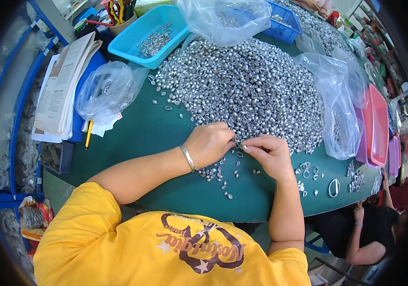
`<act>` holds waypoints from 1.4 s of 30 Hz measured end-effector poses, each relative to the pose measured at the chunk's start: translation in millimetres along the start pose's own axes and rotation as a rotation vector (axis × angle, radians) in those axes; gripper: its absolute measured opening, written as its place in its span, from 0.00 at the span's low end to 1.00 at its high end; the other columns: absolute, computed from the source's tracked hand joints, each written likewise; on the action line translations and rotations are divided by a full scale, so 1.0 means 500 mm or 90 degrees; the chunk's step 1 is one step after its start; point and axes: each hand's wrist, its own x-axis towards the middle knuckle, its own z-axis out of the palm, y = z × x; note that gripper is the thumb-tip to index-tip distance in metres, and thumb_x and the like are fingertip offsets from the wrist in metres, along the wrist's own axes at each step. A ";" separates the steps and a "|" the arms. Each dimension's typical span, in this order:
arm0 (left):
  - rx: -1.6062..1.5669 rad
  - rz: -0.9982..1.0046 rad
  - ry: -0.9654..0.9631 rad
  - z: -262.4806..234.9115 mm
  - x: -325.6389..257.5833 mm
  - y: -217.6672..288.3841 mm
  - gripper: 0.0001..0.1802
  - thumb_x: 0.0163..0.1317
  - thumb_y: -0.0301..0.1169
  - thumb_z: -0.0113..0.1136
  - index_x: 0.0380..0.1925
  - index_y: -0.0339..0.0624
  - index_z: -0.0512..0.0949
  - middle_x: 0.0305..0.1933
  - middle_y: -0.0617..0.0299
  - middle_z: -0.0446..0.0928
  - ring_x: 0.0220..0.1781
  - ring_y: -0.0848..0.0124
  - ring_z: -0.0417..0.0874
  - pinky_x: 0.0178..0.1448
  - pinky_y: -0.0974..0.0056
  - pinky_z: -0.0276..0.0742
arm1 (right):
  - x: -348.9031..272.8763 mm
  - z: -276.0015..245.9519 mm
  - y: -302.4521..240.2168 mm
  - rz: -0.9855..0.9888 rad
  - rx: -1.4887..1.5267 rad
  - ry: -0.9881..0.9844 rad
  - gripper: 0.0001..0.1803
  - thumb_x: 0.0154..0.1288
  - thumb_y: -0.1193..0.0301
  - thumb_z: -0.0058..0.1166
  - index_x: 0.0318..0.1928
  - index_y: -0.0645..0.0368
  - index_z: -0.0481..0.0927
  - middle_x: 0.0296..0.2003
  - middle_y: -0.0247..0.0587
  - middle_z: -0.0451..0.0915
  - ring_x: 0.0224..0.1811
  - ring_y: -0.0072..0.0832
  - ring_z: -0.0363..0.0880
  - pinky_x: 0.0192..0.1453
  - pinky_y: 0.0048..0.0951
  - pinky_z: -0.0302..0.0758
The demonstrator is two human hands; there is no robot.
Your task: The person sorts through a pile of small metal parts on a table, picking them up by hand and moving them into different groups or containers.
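Observation:
A large heap of small silver metal pieces, rounded and partly hollow, covers the middle of the green table. At its near edge my two hands meet almost fingertip to fingertip. My right hand pinches a small silver metal piece between thumb and fingers. Closed with its fingers curled, my left hand is right beside it; what its fingertips hold is hidden. Under my left hand lies a small loose group of similar pieces, with a few more scattered nearer me.
Behind the heap stand a light-blue basket and a darker blue basket. Plastic bags and a pink basket are on the right. Papers and a bagged bundle sit left. Another person sits at the right.

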 end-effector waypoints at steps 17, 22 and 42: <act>-0.577 -0.319 0.021 -0.060 -0.052 0.006 0.06 0.51 0.25 0.61 0.29 0.37 0.77 0.26 0.69 0.74 0.22 0.86 0.67 0.26 0.80 0.63 | 0.046 0.041 0.007 -0.042 -0.545 0.114 0.06 0.51 0.72 0.54 0.31 0.58 0.79 0.25 0.42 0.76 0.26 0.41 0.76 0.30 0.37 0.73; -0.929 -0.438 0.005 -0.059 -0.062 -0.009 0.03 0.53 0.22 0.57 0.29 0.38 0.75 0.29 0.62 0.74 0.19 0.84 0.65 0.21 0.81 0.58 | 0.056 0.049 -0.015 -0.003 -0.593 0.078 0.06 0.52 0.71 0.53 0.30 0.58 0.79 0.25 0.41 0.77 0.26 0.39 0.76 0.31 0.36 0.73; -1.184 -0.405 -0.009 -0.076 -0.069 -0.012 0.05 0.57 0.24 0.53 0.34 0.36 0.72 0.32 0.57 0.74 0.20 0.81 0.65 0.19 0.80 0.57 | 0.029 0.071 -0.049 -0.168 -0.100 0.059 0.10 0.47 0.79 0.60 0.34 0.60 0.80 0.15 0.33 0.70 0.14 0.20 0.66 0.17 0.20 0.61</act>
